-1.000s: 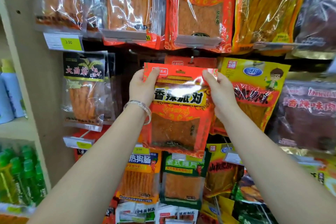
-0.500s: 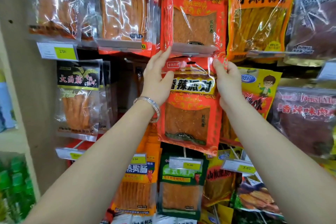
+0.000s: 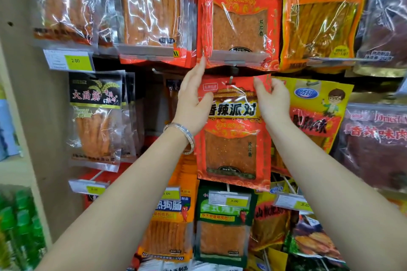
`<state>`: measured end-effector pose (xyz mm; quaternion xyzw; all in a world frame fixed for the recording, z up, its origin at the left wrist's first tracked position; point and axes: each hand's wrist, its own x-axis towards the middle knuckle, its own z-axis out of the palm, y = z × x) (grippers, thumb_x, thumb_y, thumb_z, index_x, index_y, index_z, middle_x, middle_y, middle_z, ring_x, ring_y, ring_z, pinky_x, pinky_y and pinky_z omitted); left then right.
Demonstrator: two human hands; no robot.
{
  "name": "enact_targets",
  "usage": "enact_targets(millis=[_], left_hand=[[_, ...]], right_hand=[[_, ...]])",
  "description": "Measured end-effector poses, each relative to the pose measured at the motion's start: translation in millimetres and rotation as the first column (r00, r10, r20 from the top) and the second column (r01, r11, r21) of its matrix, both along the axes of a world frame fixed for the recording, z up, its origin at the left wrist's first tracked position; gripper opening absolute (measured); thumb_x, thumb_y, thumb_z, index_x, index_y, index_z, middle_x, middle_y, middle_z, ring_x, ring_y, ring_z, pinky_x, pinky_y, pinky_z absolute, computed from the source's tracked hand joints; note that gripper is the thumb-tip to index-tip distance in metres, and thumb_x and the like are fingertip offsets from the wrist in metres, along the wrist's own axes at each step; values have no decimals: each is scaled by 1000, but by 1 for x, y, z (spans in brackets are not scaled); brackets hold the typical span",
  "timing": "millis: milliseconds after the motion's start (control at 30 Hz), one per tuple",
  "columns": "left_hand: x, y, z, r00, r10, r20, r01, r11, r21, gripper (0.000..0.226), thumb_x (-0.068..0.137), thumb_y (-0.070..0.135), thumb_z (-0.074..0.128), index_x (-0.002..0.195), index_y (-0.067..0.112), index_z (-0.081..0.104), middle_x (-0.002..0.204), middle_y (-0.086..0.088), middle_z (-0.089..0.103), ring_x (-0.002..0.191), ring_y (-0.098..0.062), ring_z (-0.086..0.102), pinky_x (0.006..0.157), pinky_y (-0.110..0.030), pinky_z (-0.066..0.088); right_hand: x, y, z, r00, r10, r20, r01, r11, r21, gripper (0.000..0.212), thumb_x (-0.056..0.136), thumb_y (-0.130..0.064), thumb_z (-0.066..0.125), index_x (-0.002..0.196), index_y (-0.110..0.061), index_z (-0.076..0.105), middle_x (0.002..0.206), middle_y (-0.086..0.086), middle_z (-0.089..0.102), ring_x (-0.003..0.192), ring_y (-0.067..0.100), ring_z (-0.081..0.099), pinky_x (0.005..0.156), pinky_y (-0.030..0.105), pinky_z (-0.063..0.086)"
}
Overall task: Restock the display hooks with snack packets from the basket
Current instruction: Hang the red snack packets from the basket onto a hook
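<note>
Both my hands are on one red packet (image 3: 233, 149), printed 香辣派对, in the middle of the display. My left hand (image 3: 192, 105) pinches its left edge. The thumb lies over the front, and the other fingers are straight, reaching up to touch the bottom edge of a twin packet (image 3: 240, 17) with the same four characters, hanging directly above. My right hand (image 3: 274, 101) pinches the top right corner, thumb in front, fingers hidden behind.

One hook (image 3: 230, 80) shows at the hang hole in the red packet's top middle; how far onto it the packet sits I cannot tell. One silver bracelet (image 3: 184, 136) circles my left wrist.

Three yellow tags read 2.00: a first price tag (image 3: 74, 60) toward the display's left edge, a second price tag (image 3: 234, 201) just under the red packet, and a third price tag (image 3: 167, 193) beside it. A blurred tag (image 3: 94, 189) lower left is unreadable.

One black packet (image 3: 94, 116) reads 大面筋. One orange packet (image 3: 319, 17), cut off at the top edge, reads 手撕牛排味.
</note>
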<state>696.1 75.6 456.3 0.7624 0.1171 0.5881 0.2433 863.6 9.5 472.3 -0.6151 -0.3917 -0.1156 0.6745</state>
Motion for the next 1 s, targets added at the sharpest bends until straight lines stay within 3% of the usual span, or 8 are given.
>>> enact_targets(millis=[100, 167, 233, 333, 467, 700, 900, 1000], left_hand=[[7, 9, -26, 989, 54, -140, -44, 996, 73, 82, 85, 24, 50, 147, 40, -1, 157, 3, 9, 144, -12, 7, 115, -39, 11], [13, 20, -52, 933, 157, -323, -113, 982, 151, 86, 84, 32, 52, 144, 45, -8, 159, 0, -2, 145, -19, 1, 114, -43, 11], [17, 35, -82, 799, 269, -539, -170, 959, 227, 89, 84, 37, 55, 143, 47, -12, 157, 0, -15, 145, -23, -8, 116, -47, 11], [20, 52, -116, 591, 380, -712, -188, 923, 337, 95, 82, 41, 59, 143, 47, -14, 153, 5, -29, 143, -24, -18, 115, -52, 12], [28, 63, -128, 567, 402, -719, -172, 911, 375, 95, 83, 41, 58, 145, 40, -13, 145, 11, -37, 143, -26, -19, 116, -51, 13], [45, 87, -115, 473, 352, -808, -158, 936, 315, 91, 84, 39, 58, 149, 31, -5, 152, -1, -32, 142, -27, -21, 116, -47, 14], [58, 97, -100, 397, 305, -865, -156, 952, 264, 90, 85, 41, 60, 150, 29, 0, 153, -1, -30, 143, -27, -17, 116, -43, 14], [53, 94, -90, 451, 230, -862, -116, 973, 199, 80, 85, 41, 60, 150, 23, 16, 157, -3, -17, 145, -27, -6, 117, -39, 13]], right_hand=[[-3, -5, -23, 953, -182, 242, 168, 983, 77, 48, 89, -31, 62, 127, -6, 46, 117, 9, 55, 109, 26, 51, 82, 25, 36], [-6, -7, -45, 845, -314, 432, 271, 949, 159, 55, 84, -21, 67, 131, -6, 43, 124, 18, 50, 116, 31, 45, 96, 34, 36], [-6, -8, -69, 725, -396, 564, 357, 916, 184, 64, 80, -17, 70, 136, -11, 40, 130, 22, 47, 121, 34, 42, 99, 46, 38], [1, -4, -99, 623, -334, 707, 429, 902, 48, 69, 77, -15, 73, 139, -15, 43, 141, 21, 42, 130, 37, 38, 99, 53, 40], [14, 7, -118, 554, -149, 819, 521, 829, -201, 66, 78, -15, 73, 138, -13, 47, 149, 17, 36, 138, 38, 33, 103, 52, 37], [28, 37, -117, 624, -9, 782, 596, 653, -468, 78, 87, -12, 60, 151, -20, 15, 160, 8, 2, 147, 25, 4, 108, 39, 31], [22, 43, -99, 742, 66, 667, 512, 587, -627, 69, 89, -19, 56, 148, -17, 20, 159, 8, 1, 147, 26, -1, 104, 43, 37], [12, 34, -87, 783, 73, 618, 477, 566, -672, 60, 91, -21, 51, 146, -16, 28, 157, 12, 12, 144, 30, 16, 106, 44, 35]])
